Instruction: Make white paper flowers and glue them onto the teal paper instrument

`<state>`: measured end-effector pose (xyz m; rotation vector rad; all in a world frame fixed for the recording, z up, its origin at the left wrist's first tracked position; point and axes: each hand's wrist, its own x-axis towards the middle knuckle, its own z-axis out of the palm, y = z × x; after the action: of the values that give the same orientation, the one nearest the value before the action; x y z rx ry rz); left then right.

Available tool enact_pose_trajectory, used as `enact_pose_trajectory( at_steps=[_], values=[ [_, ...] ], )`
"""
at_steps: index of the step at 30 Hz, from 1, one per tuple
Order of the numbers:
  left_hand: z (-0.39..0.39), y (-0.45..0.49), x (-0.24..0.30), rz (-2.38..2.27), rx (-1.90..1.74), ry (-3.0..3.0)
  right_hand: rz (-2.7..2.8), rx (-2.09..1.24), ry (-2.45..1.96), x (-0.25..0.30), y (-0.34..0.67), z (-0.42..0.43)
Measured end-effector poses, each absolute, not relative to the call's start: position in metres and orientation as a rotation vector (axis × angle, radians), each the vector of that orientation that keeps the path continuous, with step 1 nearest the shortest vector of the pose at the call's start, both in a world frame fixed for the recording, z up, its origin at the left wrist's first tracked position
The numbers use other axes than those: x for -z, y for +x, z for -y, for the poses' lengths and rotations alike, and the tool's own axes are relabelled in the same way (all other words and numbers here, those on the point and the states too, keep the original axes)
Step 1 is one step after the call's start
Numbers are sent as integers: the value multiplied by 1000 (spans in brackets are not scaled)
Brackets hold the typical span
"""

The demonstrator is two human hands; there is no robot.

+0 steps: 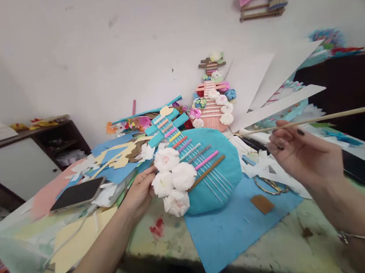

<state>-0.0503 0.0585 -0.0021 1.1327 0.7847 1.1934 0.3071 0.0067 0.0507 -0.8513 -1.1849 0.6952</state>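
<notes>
My left hand (142,186) grips the left edge of a turquoise craft lute (205,170), its fingers partly hidden behind it. White strings run down its front, crossed by several coloured strips. A cluster of white paper flowers (173,182) covers its lower left side. The lute is tilted, with its neck up and to the left. To the right, my right hand (299,150) is raised, pinching a long pale wooden stick (341,115) that thins toward its left end. That thin end is apart from the lute's front, to its right.
Below the lute lies a blue sheet (226,240) with a brown scrap (262,204) on it. A phone (77,194) and paper scraps (126,152) cover the left side. A pink flowered lute (212,108) leans on the wall. Gold-handled scissors (269,186) lie right.
</notes>
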Motion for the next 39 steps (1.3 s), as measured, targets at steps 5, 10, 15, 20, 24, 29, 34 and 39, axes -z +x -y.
enact_pose_trajectory(
  at_steps=[5,10,15,20,24,29,34,39],
  values=[
    [-59,-50,5,-777,-1170,1161,1333,-1066,-645,-42,269,12],
    [-60,-49,5,-763,-1157,1150,1516,-1161,-672,-35,261,18],
    [-60,-49,7,-758,-1156,1144,1575,-1117,-694,-33,263,19],
    [-61,-50,7,-755,-1151,1137,1614,-1102,-726,-33,265,19],
    [-60,-50,6,-759,-1154,1136,1627,-1094,-740,-32,265,19],
    [-58,-48,4,-757,-1144,1122,1693,-1078,-783,-29,265,18],
    [-57,-48,3,-791,-1155,1117,1809,-985,-771,-28,260,20],
    [-58,-50,4,-790,-1126,1145,1819,-1079,-781,-28,252,24]
  ],
)
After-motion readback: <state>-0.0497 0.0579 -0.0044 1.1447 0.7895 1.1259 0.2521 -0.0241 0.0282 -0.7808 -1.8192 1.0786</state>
